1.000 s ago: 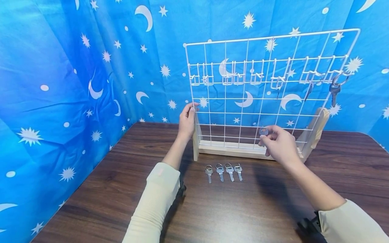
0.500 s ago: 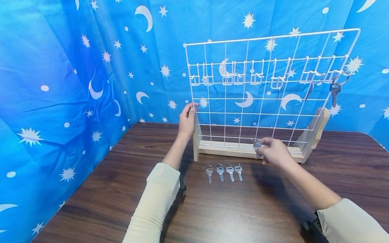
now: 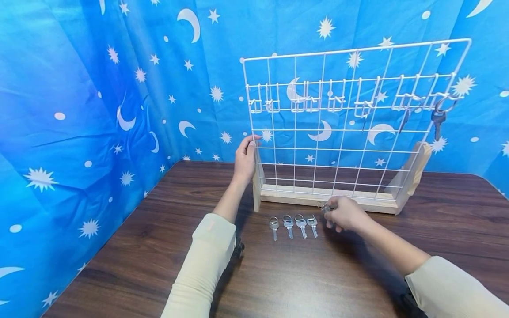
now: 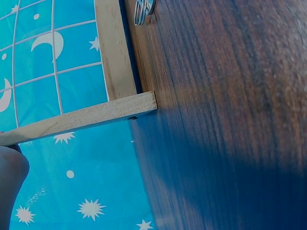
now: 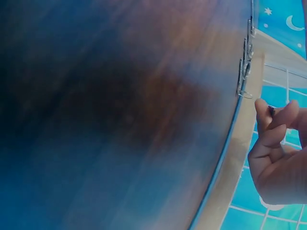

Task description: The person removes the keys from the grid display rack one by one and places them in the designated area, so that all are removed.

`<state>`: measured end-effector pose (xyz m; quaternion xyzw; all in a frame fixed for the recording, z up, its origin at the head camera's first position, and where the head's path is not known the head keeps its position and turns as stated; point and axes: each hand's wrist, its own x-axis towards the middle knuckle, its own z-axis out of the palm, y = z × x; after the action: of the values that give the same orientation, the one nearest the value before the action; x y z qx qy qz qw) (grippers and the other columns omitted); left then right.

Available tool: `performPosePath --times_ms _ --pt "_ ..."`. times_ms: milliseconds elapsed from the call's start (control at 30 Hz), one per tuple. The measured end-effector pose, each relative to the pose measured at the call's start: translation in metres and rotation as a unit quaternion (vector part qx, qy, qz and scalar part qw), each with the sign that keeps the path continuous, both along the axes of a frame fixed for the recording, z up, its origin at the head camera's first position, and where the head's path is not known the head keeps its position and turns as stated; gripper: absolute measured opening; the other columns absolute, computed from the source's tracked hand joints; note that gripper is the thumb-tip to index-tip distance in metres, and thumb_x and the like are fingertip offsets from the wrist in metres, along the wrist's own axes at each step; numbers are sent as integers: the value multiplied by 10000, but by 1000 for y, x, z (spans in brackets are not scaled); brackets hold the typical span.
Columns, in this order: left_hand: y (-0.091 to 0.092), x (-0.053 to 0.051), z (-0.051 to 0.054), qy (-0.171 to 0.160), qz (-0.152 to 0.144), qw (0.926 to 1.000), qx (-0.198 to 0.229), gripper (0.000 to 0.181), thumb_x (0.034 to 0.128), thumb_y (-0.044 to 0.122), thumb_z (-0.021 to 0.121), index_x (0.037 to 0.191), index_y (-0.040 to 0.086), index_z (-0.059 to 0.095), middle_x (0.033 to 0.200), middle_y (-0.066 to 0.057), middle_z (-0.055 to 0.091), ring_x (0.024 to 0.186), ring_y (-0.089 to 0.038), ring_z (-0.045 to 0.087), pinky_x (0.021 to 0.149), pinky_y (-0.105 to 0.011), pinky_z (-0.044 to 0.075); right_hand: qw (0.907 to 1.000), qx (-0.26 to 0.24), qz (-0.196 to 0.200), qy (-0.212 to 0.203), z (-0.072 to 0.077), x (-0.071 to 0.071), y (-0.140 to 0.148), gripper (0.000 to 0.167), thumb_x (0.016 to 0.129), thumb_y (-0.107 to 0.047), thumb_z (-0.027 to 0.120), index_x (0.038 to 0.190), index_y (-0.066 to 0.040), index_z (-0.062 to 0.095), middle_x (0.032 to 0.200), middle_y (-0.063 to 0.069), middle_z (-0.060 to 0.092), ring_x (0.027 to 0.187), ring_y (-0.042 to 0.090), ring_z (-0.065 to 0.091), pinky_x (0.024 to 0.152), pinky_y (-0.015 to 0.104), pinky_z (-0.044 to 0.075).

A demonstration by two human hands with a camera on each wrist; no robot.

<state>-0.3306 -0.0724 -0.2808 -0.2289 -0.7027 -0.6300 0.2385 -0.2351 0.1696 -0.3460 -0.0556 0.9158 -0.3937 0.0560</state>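
Note:
My left hand (image 3: 244, 161) grips the left wooden upright of a white wire grid rack (image 3: 326, 149). In the left wrist view only part of that hand (image 4: 10, 167) shows, at the upright's end. Low in front of the rack's wooden base, my right hand (image 3: 345, 213) pinches a key (image 3: 327, 208) with a ring on it. The fingers hide most of this key. To its left, several ringed keys (image 3: 301, 226) lie in a row on the table. A key on a ring (image 3: 438, 118) hangs at the rack's right end, with another key (image 3: 404, 120) hanging beside it.
Several white wire hooks (image 3: 336, 104) line the grid's upper part. The dark wood-grain table (image 3: 294, 278) extends in front of the rack. Behind it hangs a blue cloth (image 3: 151, 88) printed with moons and stars.
My right hand has come down and left from in front of the grid to just above the table, carrying the key. My left hand stays on the rack.

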Motion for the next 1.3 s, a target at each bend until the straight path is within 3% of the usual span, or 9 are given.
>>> performPosePath --times_ms 233,600,667,800,867,1033,1300 --pt "-1 1 0 19 -49 10000 51 266 979 26 365 1129 -109 538 1087 -268 572 1056 -384 539 908 -374 422 9987 261 32 -430 -7 -1 -4 90 837 -14 536 893 26 593 568 40 599 402 105 518 376 197 370" --pt "0 2 1 48 60 10000 -6 264 980 32 367 1119 -97 550 1046 -256 587 1033 -354 545 885 -363 428 9980 140 70 -607 -13 0 -4 43 844 -16 540 846 23 557 534 35 598 420 98 543 385 212 406" --pt "-1 0 0 -8 40 10000 1 263 982 33 366 1122 -91 550 1045 -251 587 1033 -344 543 890 -371 424 9980 151 50 -614 -13 0 -4 44 846 -16 537 853 23 556 537 35 600 423 100 546 390 220 412" --pt "-1 -13 -7 12 49 10000 30 266 989 72 375 1126 -65 557 1051 -200 603 1025 -268 562 897 -349 424 9975 115 -1 -693 -14 -1 -4 38 856 -25 546 843 9 536 536 37 603 428 106 555 396 231 416" --pt "-1 -13 -7 21 24 10000 38 270 990 73 374 1130 -72 553 1067 -202 601 1037 -274 563 906 -351 422 9970 68 -5 -777 -15 -1 -4 71 865 -37 554 825 -3 507 531 41 600 425 106 554 391 227 406" --pt "0 0 2 19 -7 10000 50 271 984 35 360 1129 -113 534 1081 -254 578 1061 -361 537 915 -365 418 9953 0 -7 -966 -16 0 -6 136 892 -59 556 817 -20 450 522 51 590 413 99 541 383 209 378" --pt "0 4 2 7 3 10000 25 265 981 21 366 1129 -114 538 1071 -267 578 1052 -363 540 908 -374 419 9951 60 -60 -980 -20 1 -7 178 898 -83 566 832 -18 414 497 56 584 390 95 542 380 217 395"
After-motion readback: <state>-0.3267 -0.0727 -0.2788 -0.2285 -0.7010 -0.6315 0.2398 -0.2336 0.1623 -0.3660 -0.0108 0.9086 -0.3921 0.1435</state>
